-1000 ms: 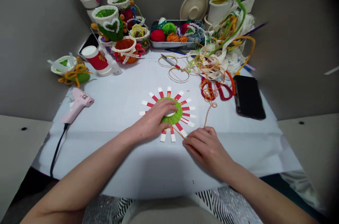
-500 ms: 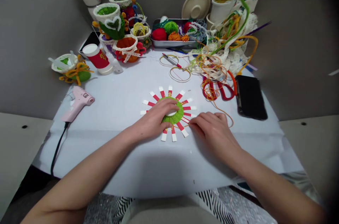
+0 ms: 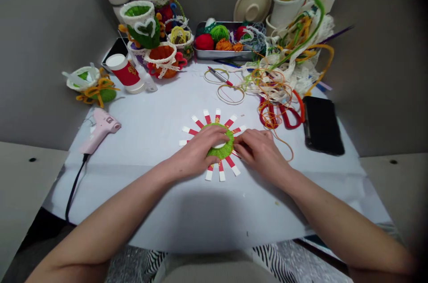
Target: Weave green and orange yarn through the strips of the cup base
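I am watching the left hand (image 3: 197,153) pressing down flat on the green woven disc (image 3: 223,149), its fingers spread loosely and curving over the disc's near-left part rather than closing around anything. The right hand (image 3: 259,151) is lying just to the right of the disc, fingers drawn together with the tips touching the disc's right edge and the strips there; whether it is pinching the orange cord (image 3: 282,144) between them, I cannot tell, since the fingertips are hiding that spot. The cord is trailing away from behind that hand toward the far right, looping back to the tangle by the red scissors (image 3: 284,116).

The disc is sitting near the middle of the white table cover (image 3: 150,122), in front of me. It is a round pad wound in bright green yarn with a pale hole at its centre, and red-and-white paper strips (image 3: 219,171) are fanning out flat from under it like spokes, some covered by the two hands.

To the left, a pink glue gun (image 3: 100,129) is lying on the cover, well apart from the hands. A black phone (image 3: 323,125) is lying to the right, just past the scissors.
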Available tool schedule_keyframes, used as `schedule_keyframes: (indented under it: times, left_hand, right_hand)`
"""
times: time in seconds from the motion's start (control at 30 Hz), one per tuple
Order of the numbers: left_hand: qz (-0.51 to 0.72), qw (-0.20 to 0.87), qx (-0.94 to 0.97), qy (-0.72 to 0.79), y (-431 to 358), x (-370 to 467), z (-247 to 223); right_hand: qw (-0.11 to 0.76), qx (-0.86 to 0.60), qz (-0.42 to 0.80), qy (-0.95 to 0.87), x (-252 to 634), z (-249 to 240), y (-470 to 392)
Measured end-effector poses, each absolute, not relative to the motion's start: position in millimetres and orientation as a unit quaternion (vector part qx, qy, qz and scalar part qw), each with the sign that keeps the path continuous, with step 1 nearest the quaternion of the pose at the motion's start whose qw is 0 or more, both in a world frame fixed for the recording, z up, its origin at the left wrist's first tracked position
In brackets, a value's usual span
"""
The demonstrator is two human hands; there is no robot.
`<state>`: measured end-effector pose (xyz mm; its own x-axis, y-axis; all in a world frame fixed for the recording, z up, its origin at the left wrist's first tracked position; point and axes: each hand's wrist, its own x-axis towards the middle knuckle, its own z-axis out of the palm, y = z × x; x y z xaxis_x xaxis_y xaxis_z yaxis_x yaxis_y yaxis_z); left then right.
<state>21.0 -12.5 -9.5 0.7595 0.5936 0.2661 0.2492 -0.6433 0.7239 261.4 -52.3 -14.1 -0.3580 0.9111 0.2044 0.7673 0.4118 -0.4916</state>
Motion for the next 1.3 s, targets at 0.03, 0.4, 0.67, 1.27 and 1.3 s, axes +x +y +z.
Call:
schedule_keyframes:
  times: [0.03,0.4,0.67,1.27,1.3]
  left_hand:
    - [0.246,0.346,0.874,0.236,-11,21,-8]
    - [0.155,0.387,0.9,0.128,31,15,6]
    - [0.116,0.371,0.9,0.198,21,13,10]
    - [0.24,0.264,0.859,0.366,-15,37,-10]
    - [0.245,0.267,0.859,0.362,-14,36,-12]
  right_hand:
    - [0.233,-0.509,0.168,-0.811,261,-15,-52]
    - [0.244,-0.465,0.178,-0.832,265,-14,-54]
    - [0.24,-0.467,0.183,-0.831,261,-15,-53]
    - [0.23,-0.487,0.208,-0.816,258,-14,-55]
    - [0.232,-0.485,0.209,-0.817,258,-14,-55]
